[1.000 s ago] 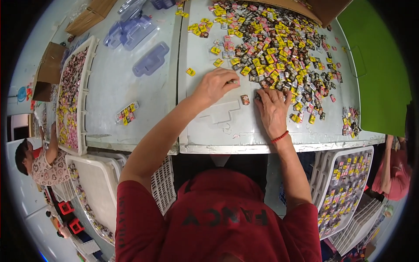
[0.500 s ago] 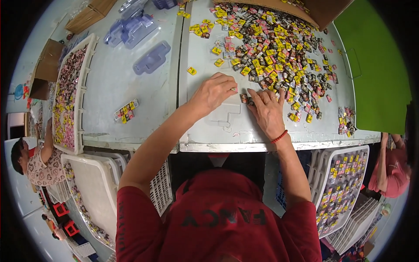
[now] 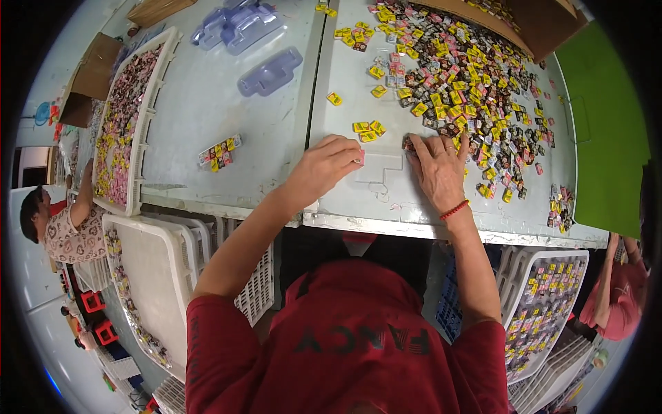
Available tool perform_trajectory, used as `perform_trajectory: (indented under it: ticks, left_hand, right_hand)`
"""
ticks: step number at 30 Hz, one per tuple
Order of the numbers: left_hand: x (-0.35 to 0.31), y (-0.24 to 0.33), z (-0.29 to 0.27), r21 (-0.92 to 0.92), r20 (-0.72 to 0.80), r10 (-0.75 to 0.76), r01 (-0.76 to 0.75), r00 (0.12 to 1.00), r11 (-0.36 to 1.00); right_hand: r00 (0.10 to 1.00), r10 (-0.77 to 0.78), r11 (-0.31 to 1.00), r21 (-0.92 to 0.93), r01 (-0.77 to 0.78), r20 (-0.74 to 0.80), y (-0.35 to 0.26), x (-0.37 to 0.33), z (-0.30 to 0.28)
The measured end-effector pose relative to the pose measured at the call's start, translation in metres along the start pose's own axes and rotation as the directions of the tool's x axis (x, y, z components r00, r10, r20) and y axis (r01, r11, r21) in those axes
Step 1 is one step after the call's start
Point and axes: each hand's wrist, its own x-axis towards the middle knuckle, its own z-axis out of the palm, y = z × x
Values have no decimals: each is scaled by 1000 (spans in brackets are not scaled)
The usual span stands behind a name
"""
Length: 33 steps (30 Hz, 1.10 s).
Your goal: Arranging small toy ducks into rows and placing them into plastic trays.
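Observation:
My left hand pinches a small pink block between thumb and fingertips. It is beside a clear stepped plastic tray lying on the table. Just above the tray are several small yellow blocks. My right hand, with a red beaded bracelet at the wrist, is closed at the edge of the big heap. A small dark block shows at its thumb and index finger; the other fingers rest by the heap of yellow, black and pink blocks.
A filled clear tray lies on the left tabletop, below bluish empty plastic trays. A white crate of blocks stands at the far left. A cardboard box and a green panel border the right side. Co-workers are at both edges.
The whole view has shifted to the right. My left hand has drawn back toward me, and yellow blocks now show above the tray. My right hand stays at the heap's edge.

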Motion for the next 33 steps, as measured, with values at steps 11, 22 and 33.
perform_trajectory:
  ticks: [11, 22, 33]
  left_hand:
    - [-24, -18, 20, -58, -73, -24, 20, 997, 998]
    - [-33, -20, 19, -132, -73, -76, 66, 994, 989]
    - [-32, -20, 16, -121, -72, -72, 63, 995, 991]
  right_hand:
    - [992, 40, 997, 68, -32, -121, -11, 0, -5]
    - [992, -13, 967, 252, 44, -123, -71, 7, -4]
    - [983, 6, 947, 318, 53, -183, -84, -1, 11]
